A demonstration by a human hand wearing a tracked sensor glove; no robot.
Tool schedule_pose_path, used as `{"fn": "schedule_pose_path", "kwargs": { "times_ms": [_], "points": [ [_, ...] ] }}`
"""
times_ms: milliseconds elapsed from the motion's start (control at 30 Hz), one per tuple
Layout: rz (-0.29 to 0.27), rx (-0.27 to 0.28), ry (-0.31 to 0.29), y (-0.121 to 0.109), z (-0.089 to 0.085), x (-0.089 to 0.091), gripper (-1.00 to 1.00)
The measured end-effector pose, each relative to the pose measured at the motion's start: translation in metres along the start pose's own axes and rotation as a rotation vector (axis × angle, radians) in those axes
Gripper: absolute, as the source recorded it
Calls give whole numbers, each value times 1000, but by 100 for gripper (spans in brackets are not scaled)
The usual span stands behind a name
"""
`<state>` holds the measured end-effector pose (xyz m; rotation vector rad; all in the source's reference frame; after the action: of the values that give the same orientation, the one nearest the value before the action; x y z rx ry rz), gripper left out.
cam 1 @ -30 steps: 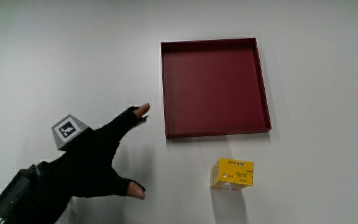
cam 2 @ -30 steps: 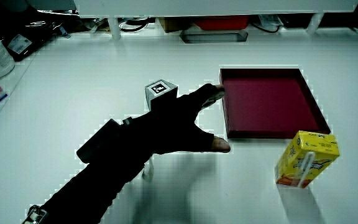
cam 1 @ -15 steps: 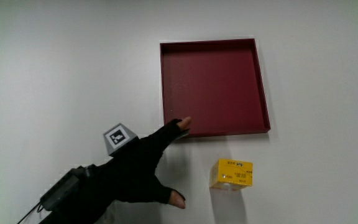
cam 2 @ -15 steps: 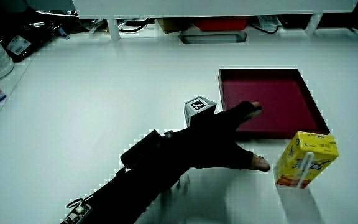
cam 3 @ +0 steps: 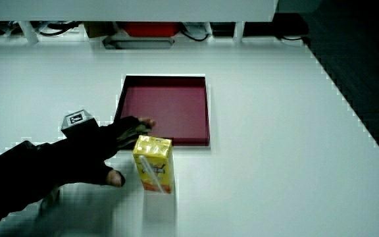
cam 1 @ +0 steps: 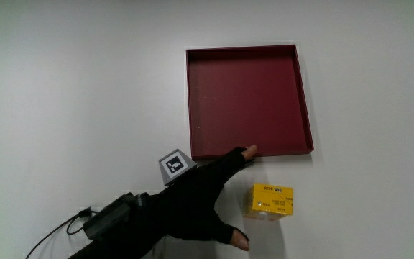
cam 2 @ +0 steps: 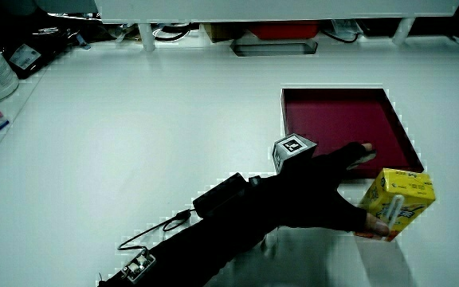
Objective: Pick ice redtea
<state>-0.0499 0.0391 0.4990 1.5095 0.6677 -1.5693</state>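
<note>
Gloved hand point(cam 1: 192, 205), fingers spread and holding nothing, hovers just beside the carton point(cam 1: 270, 201), thumb near its base in a side view point(cam 2: 373, 226). Carton stands upright on the table point(cam 1: 85, 86), nearer the person than the tray point(cam 1: 249, 101).

Yellow ice red tea carton point(cam 1: 270, 201): upright on white tabletop point(cam 1: 85, 86), nearer the person than the tray.
Dark red square tray point(cam 1: 249, 101): on tabletop, just apart from carton.
Black-gloved hand point(cam 1: 196, 203): beside carton, fingers point(cam 1: 241, 155) spread, one fingertip at tray's near rim.
</note>
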Motion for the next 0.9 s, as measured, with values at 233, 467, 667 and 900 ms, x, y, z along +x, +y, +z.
{"fn": "schedule_pose_path", "kwargs": {
  "times_ms": [233,467,667,900],
  "points": [
    [-37,2,-43,6,-5,4,0],
    [-47,44,-6,7,-2,3,12],
    [-57,104,45,6,0,1,38],
    [-53,115,23,7,2,-5,67]
  ]
}}
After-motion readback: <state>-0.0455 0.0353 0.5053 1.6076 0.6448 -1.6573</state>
